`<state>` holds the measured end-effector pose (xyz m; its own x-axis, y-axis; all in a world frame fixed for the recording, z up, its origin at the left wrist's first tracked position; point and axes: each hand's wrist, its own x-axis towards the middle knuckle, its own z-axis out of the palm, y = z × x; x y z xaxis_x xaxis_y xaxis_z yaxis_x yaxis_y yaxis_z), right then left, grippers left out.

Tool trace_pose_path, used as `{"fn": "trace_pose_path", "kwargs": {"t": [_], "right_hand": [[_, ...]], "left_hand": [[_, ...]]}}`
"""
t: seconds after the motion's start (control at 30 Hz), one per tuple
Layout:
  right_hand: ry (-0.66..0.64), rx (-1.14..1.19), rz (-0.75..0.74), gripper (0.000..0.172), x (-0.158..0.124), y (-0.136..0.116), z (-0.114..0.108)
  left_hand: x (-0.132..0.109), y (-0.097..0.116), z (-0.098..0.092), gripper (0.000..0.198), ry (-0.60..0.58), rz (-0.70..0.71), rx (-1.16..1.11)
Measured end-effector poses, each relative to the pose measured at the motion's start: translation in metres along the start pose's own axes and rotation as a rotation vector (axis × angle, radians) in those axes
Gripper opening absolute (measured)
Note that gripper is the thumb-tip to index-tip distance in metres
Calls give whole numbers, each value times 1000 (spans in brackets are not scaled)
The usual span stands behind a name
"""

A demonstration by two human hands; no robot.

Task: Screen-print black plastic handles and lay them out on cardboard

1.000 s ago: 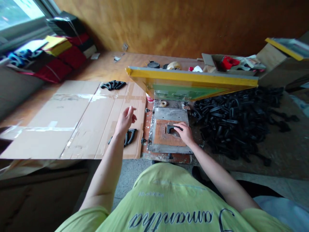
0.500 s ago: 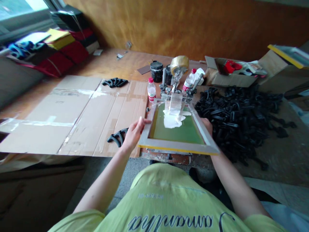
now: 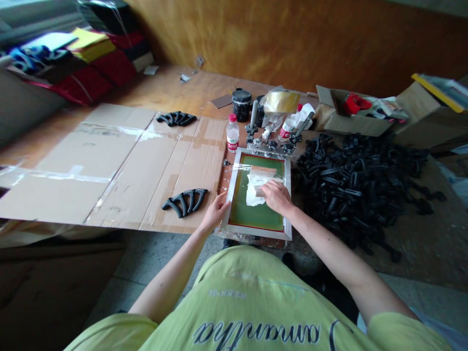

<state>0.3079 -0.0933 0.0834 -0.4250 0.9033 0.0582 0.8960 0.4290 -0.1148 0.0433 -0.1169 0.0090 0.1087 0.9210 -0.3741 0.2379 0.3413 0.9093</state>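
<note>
My right arm comes in from the lower right of the frame, the right forearm (image 3: 329, 246) slanting up and inward, elbow bent outward, to a spot right of centre. There my right grip (image 3: 277, 196) is turned palm down, fingers bent and closed on a pale block (image 3: 259, 191), which sits over the white paste (image 3: 252, 200). The far side of the block blurs into the paste, so I cannot make out its full shape.

My left arm slants up from the lower left, the left forearm (image 3: 175, 270) running toward the centre. My left grip (image 3: 215, 210) is at the left rail of the screen frame (image 3: 256, 232), fingers together and slightly curled, fingertips at the rail; I cannot tell whether it pinches it.

The screen frame lies right of centre, its green mesh (image 3: 243, 214) facing up, the white paste near the middle of it. Left of my left grip, near it, curved black pieces (image 3: 186, 202) lie in a row on the cardboard (image 3: 120, 190). A bottle (image 3: 232, 133) with a red cap stands on the table (image 3: 171, 87) just beyond the frame's upper left corner; a heap of black parts (image 3: 351, 190) spreads over the right of the frame.
</note>
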Motion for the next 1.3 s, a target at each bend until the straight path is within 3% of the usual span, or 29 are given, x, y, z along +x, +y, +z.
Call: {"fn": "trace_pose_path", "kwargs": {"t": [0.17, 0.27, 0.37, 0.47, 0.57, 0.63, 0.8, 0.9, 0.97, 1.03, 1.1, 1.2, 1.3], "right_hand": [[-18, 105, -285, 20, -24, 8, -4], [44, 108, -222, 10, -13, 12, -9], [158, 38, -130, 14, -10, 6, 0], [179, 16, -209, 21, -25, -2, 13], [133, 56, -252, 14, -29, -2, 11], [137, 85, -176, 14, -15, 1, -1], [243, 65, 165, 58, 40, 29, -52], [346, 147, 352, 55, 41, 71, -78], [403, 225, 542, 54, 28, 100, -82], [366, 270, 706, 54, 10, 117, -70], [235, 299, 736, 45, -7, 112, -44], [49, 262, 516, 37, -22, 76, 3], [-18, 96, 364, 29, -25, 35, 32]], "left_hand": [[1, -5, 2, 72, 4, 5, -19], [1, -4, 2, 72, 13, 11, -21], [-1, 0, 1, 74, 12, -4, -29], [-5, 8, 1, 75, 3, -16, -52], [-10, 19, 2, 72, 7, -23, -46], [-14, 29, 0, 74, -5, -38, -47], [-26, 64, -12, 85, -25, 1, -97], [-32, 98, -18, 72, -16, 81, -168], [-29, 127, -19, 68, 2, 159, -256], [-17, 157, -18, 66, 52, 290, -323], [1, 186, -16, 63, 78, 413, -367], [25, 215, -12, 60, 63, 482, -414], [24, 205, 3, 59, 125, 481, -432]]}}
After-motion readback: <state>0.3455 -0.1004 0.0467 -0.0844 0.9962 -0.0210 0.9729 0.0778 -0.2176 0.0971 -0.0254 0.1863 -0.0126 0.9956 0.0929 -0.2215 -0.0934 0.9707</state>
